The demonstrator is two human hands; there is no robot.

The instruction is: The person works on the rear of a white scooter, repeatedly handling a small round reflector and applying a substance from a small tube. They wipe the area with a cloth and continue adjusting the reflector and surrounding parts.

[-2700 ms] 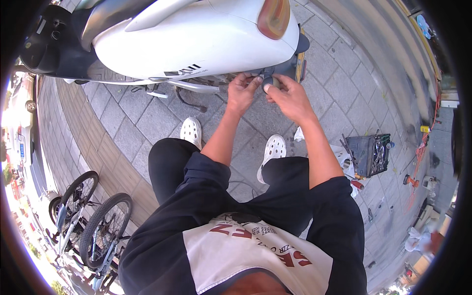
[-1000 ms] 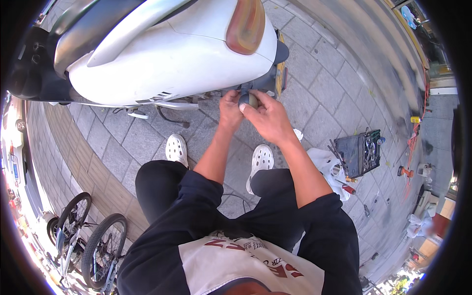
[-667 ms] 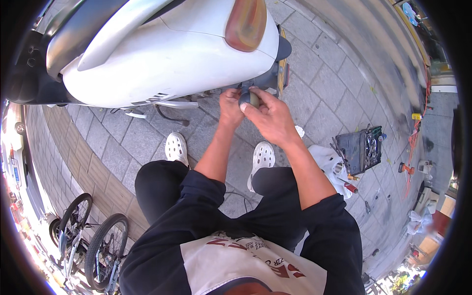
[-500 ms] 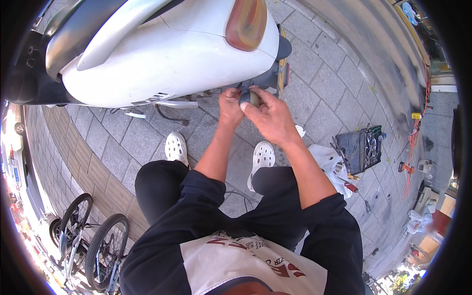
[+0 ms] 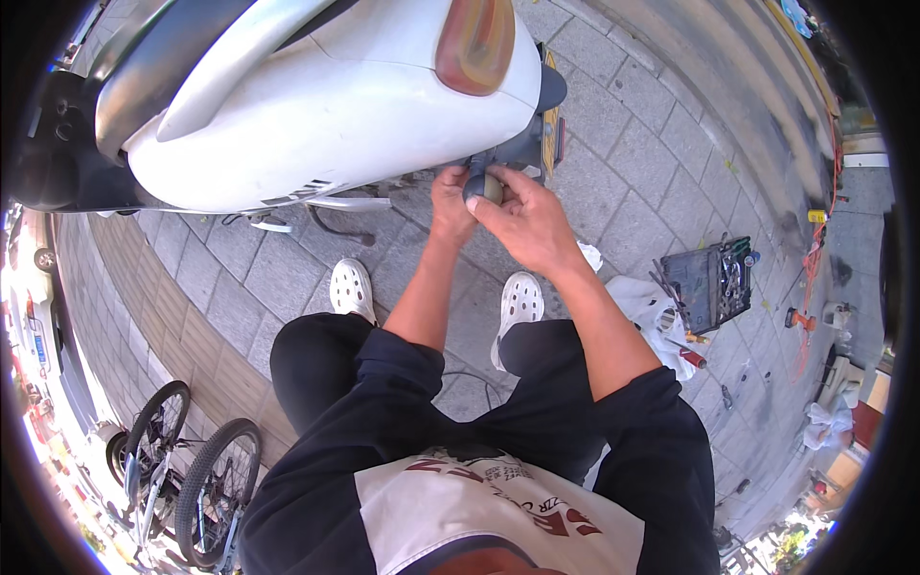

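Observation:
Both hands are at the rear of a white motor scooter point(image 5: 287, 125), below its red-and-amber tail light point(image 5: 474, 48). Between them sits a rounded turn signal point(image 5: 492, 188) with a dark housing and a dull, pale lens. My right hand point(image 5: 527, 216) grips it from the right, thumb and fingers around the lens. From the other side, the fingers of my left hand point(image 5: 450, 203) close against the housing, partly hidden behind it. A dark stalk appears to join the turn signal to the scooter near the yellow-edged plate point(image 5: 550, 139).
An open dark tool case point(image 5: 709, 283) lies on the paving to the right, beside a white plastic bag point(image 5: 642, 311) and a red-handled tool point(image 5: 692, 357). Orange cord point(image 5: 811, 287) runs farther right. Bicycles point(image 5: 216, 489) stand at lower left. My white clogs point(image 5: 352, 289) are close by.
The whole view has shifted slightly. Both hands keep their hold on the turn signal, with hardly any change in the fingers.

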